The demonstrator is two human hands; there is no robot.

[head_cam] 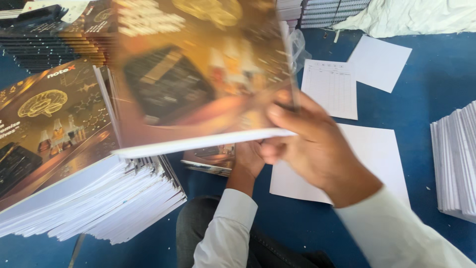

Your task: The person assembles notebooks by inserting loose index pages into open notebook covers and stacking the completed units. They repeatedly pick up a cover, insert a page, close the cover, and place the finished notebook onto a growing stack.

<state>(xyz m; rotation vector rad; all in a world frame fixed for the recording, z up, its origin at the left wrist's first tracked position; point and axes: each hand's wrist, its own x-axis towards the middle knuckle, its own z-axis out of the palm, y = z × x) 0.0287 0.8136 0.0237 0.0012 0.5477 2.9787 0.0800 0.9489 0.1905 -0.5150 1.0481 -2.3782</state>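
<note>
While the book is up in the air, both hands have hold of it. The right hand grips the book's right edge near the low corner, with the thumb on top of the cover and the fingers tucked behind. The left hand is under the low edge, and the book hides most of it, so I cannot tell how its fingers are bent; it looks closed on the edge from below. The book is blurry and tilted, and it hangs above the blue floor, in front of the person's lap.

The book looks thin and light. Its cover is shiny brown and gold, so it may be a bit slippery. It seems to bend a little, not stiff like a board. I think the best place to hold it is at the edge, pinched with the thumb on top, the way the right hand does now. The corners could crease if squeezed hard.

To the left sits a big stack of the same books, leaning a bit. Another book lies flat just under the hands. White sheets lie on the floor to the right, and a lined page lies farther back. A white pile stands at the far right.
</note>
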